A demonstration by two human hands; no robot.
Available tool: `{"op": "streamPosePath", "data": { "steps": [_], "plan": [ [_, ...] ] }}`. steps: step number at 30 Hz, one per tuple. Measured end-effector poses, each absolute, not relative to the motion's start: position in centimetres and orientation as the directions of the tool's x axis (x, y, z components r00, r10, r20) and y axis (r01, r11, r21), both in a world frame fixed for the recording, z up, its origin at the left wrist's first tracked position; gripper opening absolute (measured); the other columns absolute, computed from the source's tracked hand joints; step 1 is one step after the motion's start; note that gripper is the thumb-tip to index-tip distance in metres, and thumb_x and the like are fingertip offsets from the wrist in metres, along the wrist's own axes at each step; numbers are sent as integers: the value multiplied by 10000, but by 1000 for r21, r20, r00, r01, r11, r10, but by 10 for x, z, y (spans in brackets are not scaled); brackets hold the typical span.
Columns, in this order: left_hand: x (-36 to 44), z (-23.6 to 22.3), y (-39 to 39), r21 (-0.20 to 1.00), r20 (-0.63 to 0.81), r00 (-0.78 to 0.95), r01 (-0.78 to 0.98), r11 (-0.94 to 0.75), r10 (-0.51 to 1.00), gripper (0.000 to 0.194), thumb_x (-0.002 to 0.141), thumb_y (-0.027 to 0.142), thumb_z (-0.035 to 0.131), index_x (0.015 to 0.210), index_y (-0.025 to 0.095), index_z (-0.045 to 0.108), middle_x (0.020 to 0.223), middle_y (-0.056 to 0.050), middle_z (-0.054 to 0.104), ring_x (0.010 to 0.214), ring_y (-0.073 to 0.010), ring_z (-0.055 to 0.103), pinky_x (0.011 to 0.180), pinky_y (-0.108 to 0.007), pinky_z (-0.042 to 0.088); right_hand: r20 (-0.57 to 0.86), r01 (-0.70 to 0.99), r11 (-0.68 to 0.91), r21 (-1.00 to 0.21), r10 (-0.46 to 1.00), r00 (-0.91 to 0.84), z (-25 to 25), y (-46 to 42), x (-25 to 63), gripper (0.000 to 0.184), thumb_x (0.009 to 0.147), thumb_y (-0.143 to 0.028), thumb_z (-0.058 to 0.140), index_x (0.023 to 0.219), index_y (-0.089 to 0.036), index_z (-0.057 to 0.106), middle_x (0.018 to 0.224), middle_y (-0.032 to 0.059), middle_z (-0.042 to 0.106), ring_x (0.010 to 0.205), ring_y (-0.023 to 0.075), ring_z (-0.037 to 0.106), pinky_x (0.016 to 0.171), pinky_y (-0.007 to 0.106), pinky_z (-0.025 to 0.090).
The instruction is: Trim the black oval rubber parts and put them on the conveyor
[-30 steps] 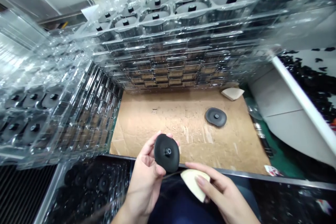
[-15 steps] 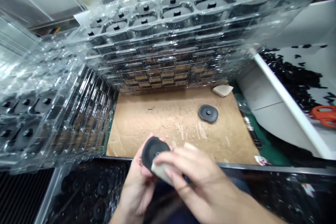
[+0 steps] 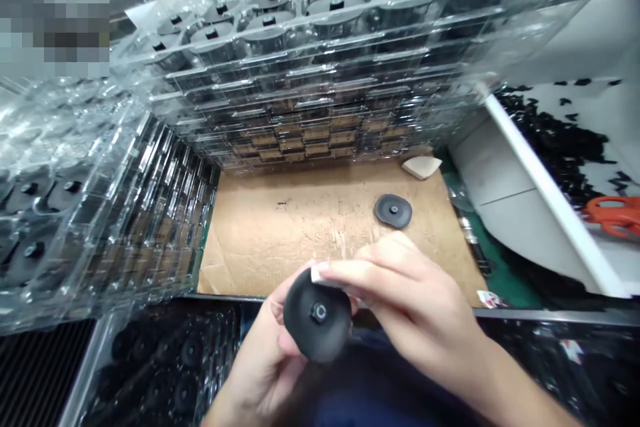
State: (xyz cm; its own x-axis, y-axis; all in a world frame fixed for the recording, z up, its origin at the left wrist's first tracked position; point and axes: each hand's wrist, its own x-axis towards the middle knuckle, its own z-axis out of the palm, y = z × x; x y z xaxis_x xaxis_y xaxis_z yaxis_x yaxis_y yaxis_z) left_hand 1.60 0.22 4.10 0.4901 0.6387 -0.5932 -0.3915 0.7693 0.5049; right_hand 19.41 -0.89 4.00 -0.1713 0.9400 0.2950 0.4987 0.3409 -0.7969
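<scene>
In the head view my left hand [image 3: 263,357] grips a black rounded plastic disc [image 3: 313,333] by its edge, with the small round stud in its middle facing up. My right hand [image 3: 420,297] pinches a cream sponge wedge [image 3: 319,273] against the disc's upper rim; the fingers cover most of the wedge. Beyond the right hand, a second black disc [image 3: 393,211] of similar shape lies stud up on a cardboard sheet [image 3: 250,227]. Another cream sponge wedge [image 3: 423,167] rests at the sheet's far right corner.
Tall stacks of clear plastic trays [image 3: 310,73] holding black discs stand behind the cardboard and on its left [image 3: 165,187]. A white bin [image 3: 550,180] at right holds small black pieces [image 3: 565,147] and orange-handled scissors [image 3: 613,213]. Another disc tray [image 3: 155,353] sits lower left.
The right hand has brought its sponge wedge onto the held disc and moved it from the disc's lower right up to its upper rim. The left hand has tilted the disc.
</scene>
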Motion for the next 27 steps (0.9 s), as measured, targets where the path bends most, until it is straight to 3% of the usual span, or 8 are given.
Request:
{"op": "streamPosePath", "data": {
  "steps": [5,10,14,17,20,23,25,27],
  "plan": [
    [12,48,-1,526,-608,431,-410,745,667,631,426,396,814,1024,276,653,1186,-63,623,940,-250,633,864,-323,449,-88,321,-114,-940,992,94,-6,-20,187,213,872,-280,487,1029,-230,623,1044,29,662,944,177,615,760,279,509],
    [13,41,-4,499,-638,400,-436,749,658,654,387,364,827,1010,255,659,1120,-82,664,983,-279,619,870,-358,466,-194,335,-169,-927,980,-44,-37,-51,184,239,860,-313,496,1007,-214,656,973,56,691,943,219,634,766,334,536],
    [22,47,-3,494,-626,419,-439,750,658,619,400,350,828,989,253,665,1060,-78,687,920,-262,646,845,-350,481,-169,376,-191,-907,981,92,-13,-47,200,242,872,-303,478,1053,-225,618,1035,49,669,939,207,629,755,321,530],
    [29,53,-4,518,-629,415,-407,753,657,604,387,367,833,960,248,682,994,-64,706,886,-255,652,809,-323,487,113,468,-6,-884,968,224,25,-34,201,260,863,-233,503,1112,-276,562,1068,13,648,922,173,617,725,272,497],
    [30,50,-7,514,-620,426,-413,752,658,589,432,410,812,980,233,686,865,-29,724,902,-259,642,828,-314,475,459,482,433,-761,886,-71,50,-19,191,279,863,-144,478,1110,-230,575,903,14,681,738,152,601,648,289,443],
    [25,39,-9,469,-645,421,-441,765,638,505,502,386,792,973,237,689,830,-6,728,861,-210,657,781,-253,495,377,498,489,-716,871,-314,57,-9,184,276,865,-108,424,1020,-194,635,765,14,660,642,139,539,599,287,392],
    [22,31,-10,455,-646,421,-457,764,637,513,487,392,796,956,211,692,842,-28,729,821,-196,666,761,-238,509,272,605,399,-690,916,-294,57,-5,182,300,859,-88,398,979,-191,653,714,17,630,618,143,497,594,295,359],
    [21,27,-11,481,-626,406,-471,739,666,511,472,421,793,923,200,700,809,-46,727,850,-237,662,797,-302,516,333,615,452,-646,892,-306,57,-3,180,293,889,-140,374,954,-171,658,640,11,582,570,143,442,572,304,319]
  ]
}}
